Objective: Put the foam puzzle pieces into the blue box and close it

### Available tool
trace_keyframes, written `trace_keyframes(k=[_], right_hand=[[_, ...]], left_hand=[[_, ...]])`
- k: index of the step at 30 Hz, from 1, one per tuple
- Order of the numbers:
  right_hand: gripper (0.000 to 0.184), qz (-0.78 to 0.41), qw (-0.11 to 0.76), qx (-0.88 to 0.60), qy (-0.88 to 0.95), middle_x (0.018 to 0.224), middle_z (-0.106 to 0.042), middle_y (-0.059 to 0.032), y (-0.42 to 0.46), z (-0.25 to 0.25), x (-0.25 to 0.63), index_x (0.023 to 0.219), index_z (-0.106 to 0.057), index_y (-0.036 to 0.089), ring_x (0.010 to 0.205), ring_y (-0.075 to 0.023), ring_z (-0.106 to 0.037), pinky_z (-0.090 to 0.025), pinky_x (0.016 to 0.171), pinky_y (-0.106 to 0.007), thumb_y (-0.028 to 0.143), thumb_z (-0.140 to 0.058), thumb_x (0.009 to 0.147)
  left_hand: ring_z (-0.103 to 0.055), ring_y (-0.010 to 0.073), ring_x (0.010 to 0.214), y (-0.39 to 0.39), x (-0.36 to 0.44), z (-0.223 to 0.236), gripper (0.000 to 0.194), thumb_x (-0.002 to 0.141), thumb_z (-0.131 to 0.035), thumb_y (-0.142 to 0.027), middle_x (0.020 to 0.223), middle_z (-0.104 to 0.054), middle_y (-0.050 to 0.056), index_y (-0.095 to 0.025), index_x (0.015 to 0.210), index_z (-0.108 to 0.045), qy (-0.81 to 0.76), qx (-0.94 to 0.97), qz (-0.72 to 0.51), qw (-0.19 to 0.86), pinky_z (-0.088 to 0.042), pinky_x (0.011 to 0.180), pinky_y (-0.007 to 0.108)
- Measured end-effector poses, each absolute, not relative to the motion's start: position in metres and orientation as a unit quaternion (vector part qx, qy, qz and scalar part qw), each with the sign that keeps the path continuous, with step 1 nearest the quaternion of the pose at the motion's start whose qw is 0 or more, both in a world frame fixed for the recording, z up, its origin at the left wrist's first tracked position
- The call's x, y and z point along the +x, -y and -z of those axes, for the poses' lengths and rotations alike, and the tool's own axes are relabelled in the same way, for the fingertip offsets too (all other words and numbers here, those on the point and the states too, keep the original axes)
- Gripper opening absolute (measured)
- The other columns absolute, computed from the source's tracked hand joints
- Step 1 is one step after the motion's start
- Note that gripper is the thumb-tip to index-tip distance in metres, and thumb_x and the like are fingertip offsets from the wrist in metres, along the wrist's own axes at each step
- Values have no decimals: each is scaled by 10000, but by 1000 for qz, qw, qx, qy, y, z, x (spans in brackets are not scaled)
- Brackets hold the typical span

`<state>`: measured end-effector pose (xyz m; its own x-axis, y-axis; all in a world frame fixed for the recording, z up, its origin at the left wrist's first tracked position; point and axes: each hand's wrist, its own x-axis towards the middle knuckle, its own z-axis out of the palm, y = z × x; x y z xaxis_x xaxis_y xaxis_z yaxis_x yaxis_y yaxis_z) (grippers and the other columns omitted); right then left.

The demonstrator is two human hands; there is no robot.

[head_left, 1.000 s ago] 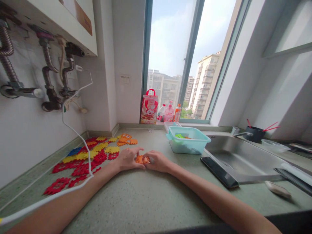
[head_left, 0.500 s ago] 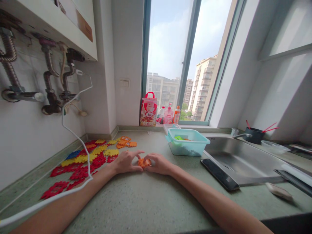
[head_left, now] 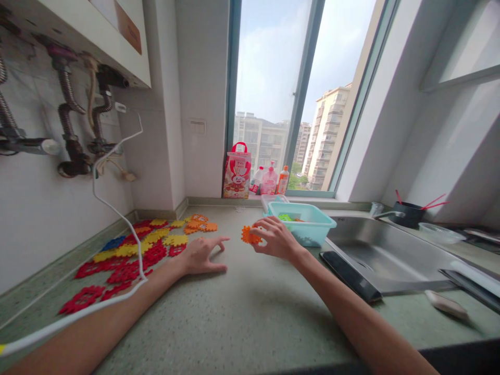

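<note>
Pinching an orange gear piece (head_left: 247,235) with the right hand (head_left: 276,238), blue tub (head_left: 312,235) just beyond it. The left hand (head_left: 200,255) is kinda splayed, thumb out wide.

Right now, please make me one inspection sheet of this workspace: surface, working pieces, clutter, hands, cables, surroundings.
Surface: speckled grey-green counter, beside a stainless steel sink.
Pieces: red, yellow, blue and orange toothed plastic pieces lie at left; rectangular light teal plastic box holds bright green plastic.
Clutter: flat black rectangular device by the sink.
Hands: left hand open, holding nothing seen; right hand grips one orange toothed piece.
Cables: white cable passes before the pieces.
Surroundings: glass window behind; plastic bottles before it.
</note>
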<state>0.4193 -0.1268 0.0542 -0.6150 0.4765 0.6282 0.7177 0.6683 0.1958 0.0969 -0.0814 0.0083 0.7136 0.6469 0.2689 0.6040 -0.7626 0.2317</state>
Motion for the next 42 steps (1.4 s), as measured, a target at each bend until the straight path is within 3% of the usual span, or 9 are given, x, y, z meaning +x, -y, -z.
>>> trace_keyframes(k=[4,10,16,21,27,33,38,42], right_hand=[[196,314,335,-430,777,1177,-764,-81,131,-86,468,1098,-762,257,1096,-276,-660,-390,1094,-447,325,-683,932],[274,398,388,-564,610,1183,-761,-121,133,-99,528,1124,-732,202,1042,-290,-664,-401,986,-417,390,-620,959],[353,357,286,-708,539,953,-768,-138,136,-100,556,1138,-767,212,874,-302,-664,-421,817,-396,470,-652,926],[409,272,176,-791,519,1013,-776,-154,141,-103,560,1213,-769,265,1039,-357,-672,-460,853,-433,534,-632,936],[489,149,121,-830,524,1085,-781,-145,136,-101,564,1217,-769,309,1078,-365,-698,-501,897,-451,646,-577,920],[496,101,78,-814,567,1195,-768,-152,130,-95,575,1190,-757,289,1129,-368,-691,-492,944,-503,619,-470,957],[446,85,64,-811,576,1131,-786,-127,130,-96,574,1006,-795,283,1098,-345,-709,-478,967,-509,536,-428,982],[439,71,58,-815,572,1041,-791,-126,131,-97,569,930,-804,274,1048,-334,-722,-482,950,-501,482,-422,991]], left_hand=[[-721,287,1144,83,98,-10,666,855,-729,-664,1277,-752,37,-311,1408,-617,-328,927,-172,67,-503,995,351],[-722,263,1091,83,99,-11,519,890,-682,-655,1272,-742,39,-312,1280,-698,-318,931,-169,56,-516,952,333],[-729,247,1039,86,100,-13,460,905,-669,-646,1254,-740,29,-307,1210,-734,-318,932,-164,54,-513,940,325],[-732,243,1031,87,101,-14,430,916,-653,-652,1255,-733,7,-317,1171,-741,-316,933,-164,53,-518,927,328],[-742,250,1019,85,100,-10,435,908,-673,-663,1267,-736,3,-324,1171,-742,-316,934,-163,44,-526,914,341],[-745,253,1022,84,99,-8,439,913,-664,-669,1252,-742,8,-316,1160,-744,-308,936,-168,39,-530,895,339],[-745,267,1024,82,98,-3,468,928,-628,-664,1294,-726,31,-311,1218,-728,-329,927,-180,16,-553,910,372],[-649,314,1284,75,98,4,568,896,-671,-619,1516,-586,99,-276,1349,-664,-372,902,-218,20,-515,1082,431]])
